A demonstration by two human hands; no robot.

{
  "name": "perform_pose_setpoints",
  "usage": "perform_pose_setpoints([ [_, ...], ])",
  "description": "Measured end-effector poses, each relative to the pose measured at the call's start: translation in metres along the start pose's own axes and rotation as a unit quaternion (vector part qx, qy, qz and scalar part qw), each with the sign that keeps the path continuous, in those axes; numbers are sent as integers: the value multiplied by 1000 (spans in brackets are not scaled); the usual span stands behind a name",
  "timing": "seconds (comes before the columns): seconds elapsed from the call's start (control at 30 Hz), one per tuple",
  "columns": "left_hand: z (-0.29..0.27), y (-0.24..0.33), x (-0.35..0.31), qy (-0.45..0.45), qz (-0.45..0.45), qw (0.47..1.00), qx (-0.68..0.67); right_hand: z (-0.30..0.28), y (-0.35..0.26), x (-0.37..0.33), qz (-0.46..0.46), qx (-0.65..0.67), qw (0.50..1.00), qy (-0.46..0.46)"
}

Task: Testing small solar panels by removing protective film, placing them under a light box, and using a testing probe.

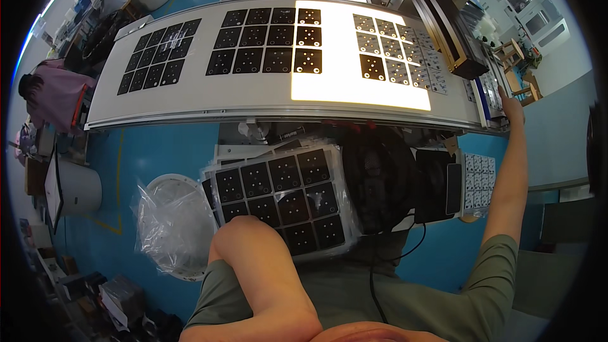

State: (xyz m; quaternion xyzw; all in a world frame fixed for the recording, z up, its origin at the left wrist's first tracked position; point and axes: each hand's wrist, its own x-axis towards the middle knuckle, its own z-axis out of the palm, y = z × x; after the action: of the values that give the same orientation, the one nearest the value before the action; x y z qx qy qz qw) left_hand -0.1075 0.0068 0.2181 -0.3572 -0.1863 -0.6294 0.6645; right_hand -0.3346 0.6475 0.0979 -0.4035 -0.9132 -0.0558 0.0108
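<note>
At the far right, my right hand (512, 107) is at the outer edge of a blue-edged holder (485, 102) with a patterned sheet (491, 88), at the right end of the long white belt table (253, 94). One finger or thumb points up along that edge. The other fingers are hidden, so their grip is unclear. My left arm (253, 247) is bent sharply, its elbow over a plastic-wrapped stack of black square cards (292, 207) near my lap. The left forearm runs back out of the lower edge, and that hand is out of sight.
Groups of black cards (277, 59) with pale dots lie on the belt, some under a bright patch of light. A dark gantry (453, 38) crosses its right part. A white bucket with clear plastic film (174, 228) stands left of the stack. A co-worker (57, 95) sits at far left.
</note>
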Motion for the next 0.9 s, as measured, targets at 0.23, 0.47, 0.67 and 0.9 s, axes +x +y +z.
perform_pose_setpoints([
  [0.23,2,0,-1,-1,-9,1000,7,3,3,2,-5,2,1000,-7],
  [0.47,3,-1,-1,6,-6,1000,-12,6,4,4,-14,-8,999,33],
  [0.67,2,0,-2,6,-5,1000,-7,9,12,11,-13,-1,999,33],
  [0.9,1,2,-2,2,1,1000,1,5,4,4,-23,-20,999,45],
])
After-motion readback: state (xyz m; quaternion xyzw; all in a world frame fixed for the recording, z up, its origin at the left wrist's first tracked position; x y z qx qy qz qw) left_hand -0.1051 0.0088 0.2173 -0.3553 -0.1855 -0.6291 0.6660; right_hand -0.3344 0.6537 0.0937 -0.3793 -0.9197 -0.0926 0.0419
